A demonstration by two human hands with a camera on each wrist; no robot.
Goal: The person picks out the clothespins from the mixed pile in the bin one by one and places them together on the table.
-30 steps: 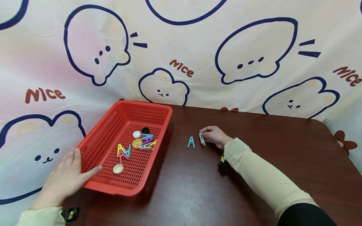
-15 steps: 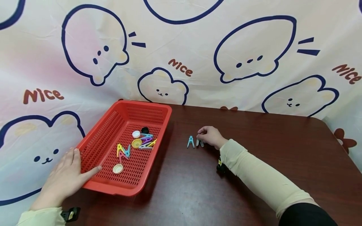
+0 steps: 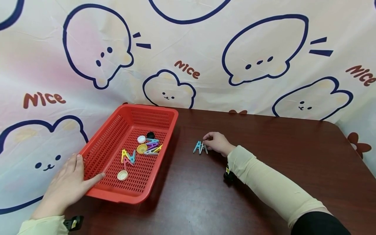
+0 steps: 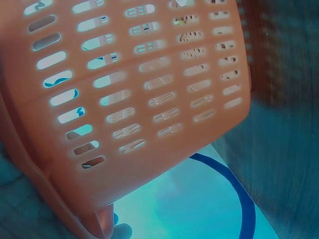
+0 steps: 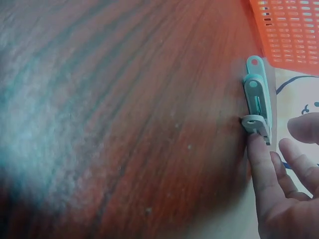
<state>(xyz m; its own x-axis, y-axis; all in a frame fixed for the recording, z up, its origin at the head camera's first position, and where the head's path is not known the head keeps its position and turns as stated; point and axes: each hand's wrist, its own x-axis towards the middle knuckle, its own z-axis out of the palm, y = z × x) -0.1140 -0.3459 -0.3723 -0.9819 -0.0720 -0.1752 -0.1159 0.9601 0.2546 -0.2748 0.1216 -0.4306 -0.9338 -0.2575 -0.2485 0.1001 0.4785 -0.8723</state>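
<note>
In the head view, a light blue clothespin (image 3: pixel 197 146) stands on its legs on the brown table, with a greyish-white clothespin (image 3: pixel 204 149) close against its right side. My right hand (image 3: pixel 218 143) reaches in from the right, its fingertips right at the grey-white one. The right wrist view shows one straight finger touching that clothespin's end, the other fingers apart from it. My left hand (image 3: pixel 66 186) rests at the near left corner of a red plastic basket (image 3: pixel 149 116); its fingers lie straight along the outside, its thumb over the rim.
Inside the basket lie several coloured clothespins, among them a yellow one (image 3: pixel 124 156), plus a white cap (image 3: pixel 141 139), a yellow cap (image 3: pixel 142 149), a cream cap (image 3: pixel 122 175) and a black piece (image 3: pixel 150 135). A printed cloth (image 3: pixel 211 42) hangs behind the table (image 3: pixel 188 195).
My right hand has turned the grey-white clothespin onto its legs and moved it left, up to the blue one. My left hand and the basket stay in place.
</note>
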